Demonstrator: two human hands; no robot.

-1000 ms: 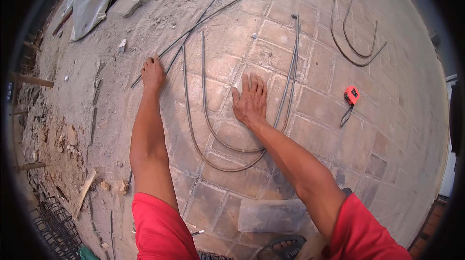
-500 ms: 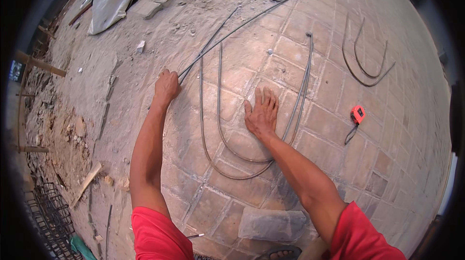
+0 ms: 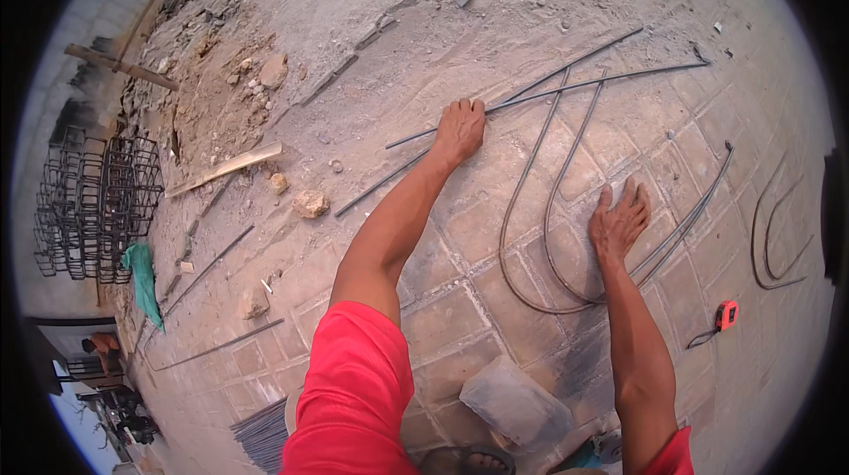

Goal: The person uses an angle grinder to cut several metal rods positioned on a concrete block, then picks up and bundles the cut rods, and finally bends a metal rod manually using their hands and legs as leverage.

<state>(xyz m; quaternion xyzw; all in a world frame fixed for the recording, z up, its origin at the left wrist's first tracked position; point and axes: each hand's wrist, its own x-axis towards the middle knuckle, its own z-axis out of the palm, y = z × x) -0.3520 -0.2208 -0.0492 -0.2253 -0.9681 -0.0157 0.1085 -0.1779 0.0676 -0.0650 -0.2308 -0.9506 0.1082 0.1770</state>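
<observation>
U-bent rods [image 3: 502, 245]: 4 | crossed straight rods [image 3: 575, 86]: 2 | tape measure [image 3: 726, 316]: 1

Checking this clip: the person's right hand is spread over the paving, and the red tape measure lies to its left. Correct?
Not quite: the red tape measure lies to the right of the right hand, as the head view shows.

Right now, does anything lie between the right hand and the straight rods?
Yes: the bent rods' left legs lie between the right hand and where the straight rods cross. The left hand is on the straight rods, with nothing visible in its way.
</observation>
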